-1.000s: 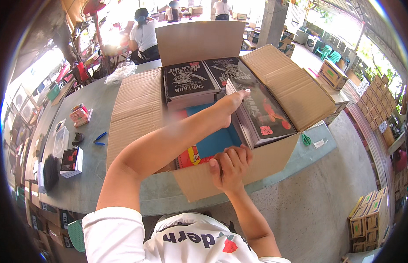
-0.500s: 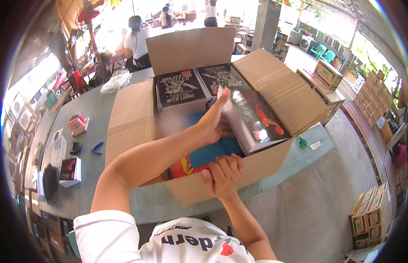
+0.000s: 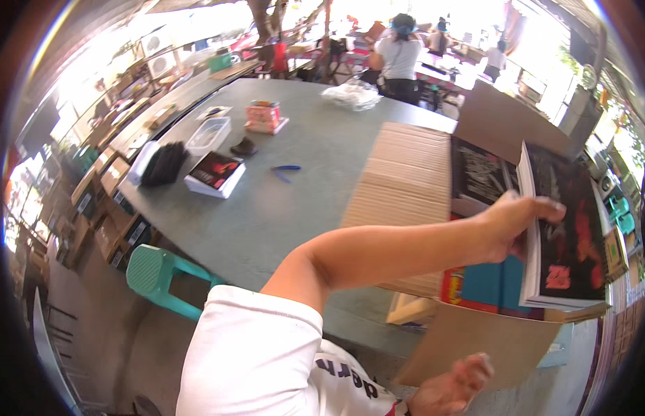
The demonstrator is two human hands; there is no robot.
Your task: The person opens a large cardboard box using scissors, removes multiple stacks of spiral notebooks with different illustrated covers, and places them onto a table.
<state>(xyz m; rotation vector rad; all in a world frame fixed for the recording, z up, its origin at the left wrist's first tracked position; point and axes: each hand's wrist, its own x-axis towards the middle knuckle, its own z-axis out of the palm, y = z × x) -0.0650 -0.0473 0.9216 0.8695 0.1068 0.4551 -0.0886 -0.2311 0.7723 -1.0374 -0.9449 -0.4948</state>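
Note:
An open cardboard box (image 3: 404, 197) stands at the right side of the table, its flaps folded out. My left hand (image 3: 511, 220) reaches across to a thick stack of black-covered books (image 3: 568, 229) at the box's right. Its thumb lies over the top cover, and the other fingers, partly hidden, are against the page edges. Behind it lie more black books (image 3: 475, 170). Lower in the box are a blue cover (image 3: 487, 286) and a red-and-yellow cover (image 3: 453, 286). My right hand (image 3: 453, 385) hangs beside the front flap (image 3: 483, 340), holding nothing, fingers loosely bent and apart.
On the grey table (image 3: 305, 215) are a small stack of books (image 3: 216, 173), blue pliers (image 3: 286, 169), a plastic tub (image 3: 209, 136), small red boxes (image 3: 263, 116) and a plastic bag (image 3: 352, 96). A green stool (image 3: 163, 270) stands near its edge. A person (image 3: 400, 59) sits beyond.
The view has swung left, so the box appears farther right. My right hand has come off the box's front edge. My left hand now has its thumb over the books' cover instead of upright beside them.

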